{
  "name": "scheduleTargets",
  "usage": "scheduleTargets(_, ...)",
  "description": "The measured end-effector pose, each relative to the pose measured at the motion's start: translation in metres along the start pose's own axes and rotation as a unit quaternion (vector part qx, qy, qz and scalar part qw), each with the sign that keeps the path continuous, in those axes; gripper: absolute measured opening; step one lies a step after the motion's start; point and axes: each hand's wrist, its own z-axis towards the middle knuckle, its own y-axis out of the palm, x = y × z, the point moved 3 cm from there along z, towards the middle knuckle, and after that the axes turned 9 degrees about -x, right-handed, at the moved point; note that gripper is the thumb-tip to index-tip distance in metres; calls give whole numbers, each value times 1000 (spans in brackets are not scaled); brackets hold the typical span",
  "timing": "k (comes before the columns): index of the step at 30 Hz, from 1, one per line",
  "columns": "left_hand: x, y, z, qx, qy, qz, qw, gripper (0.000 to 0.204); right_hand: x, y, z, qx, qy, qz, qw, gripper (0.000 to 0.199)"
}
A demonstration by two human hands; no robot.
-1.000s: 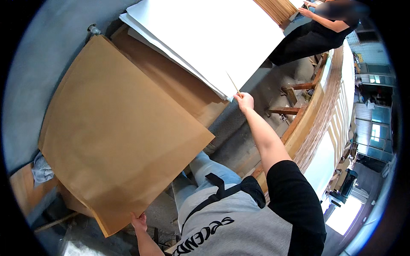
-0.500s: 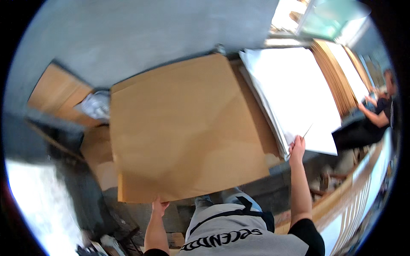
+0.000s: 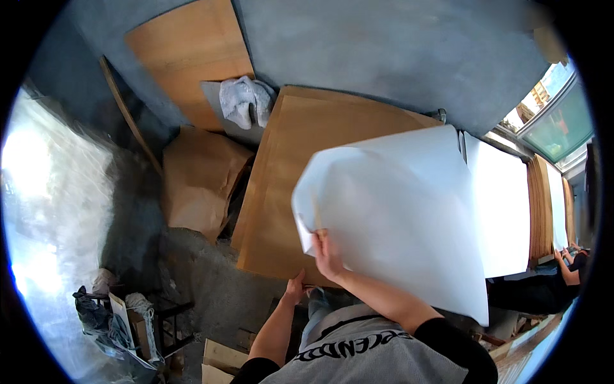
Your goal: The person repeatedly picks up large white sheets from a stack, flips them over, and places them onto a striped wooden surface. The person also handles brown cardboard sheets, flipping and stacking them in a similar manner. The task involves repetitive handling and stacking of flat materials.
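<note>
Sheet (image 3: pixel 403 211) (white) spreads beyond & R of my R hand (image 3: pixel 328 257), closed on its curled edge w/ 1 thin stick (image 3: pixel 317 210); L hand (image 3: pixel 295 288) pinches brown sheet (image 3: pixel 278 240).

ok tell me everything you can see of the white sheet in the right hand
The white sheet is large, thin and smooth, like paper. Its left end curls, and the right hand grips it there. From this view it covers part of the brown sheet, contact unclear, and its right side partly hides the white stack.
</note>
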Motion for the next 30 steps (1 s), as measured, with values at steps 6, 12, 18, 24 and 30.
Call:
scheduleTargets(6,-4,0,7,-75,135,120,981,31,8,89,-10,-196,67,-56,977,22)
scheduleTargets(12,0,-2,8,-42,-10,-36,998,31,33,90,-15,-262,90,-18,961,28)
scheduleTargets(18,10,6,0,-40,0,0,999,38,60,-15,-48,-402,353,139,834,35)
scheduleTargets(24,11,5,-3,-9,-39,15,999,33,185,-153,-166,43,435,267,859,31)
scheduleTargets(30,14,5,-5,11,-48,18,999,31,238,-252,-217,454,434,357,691,20)
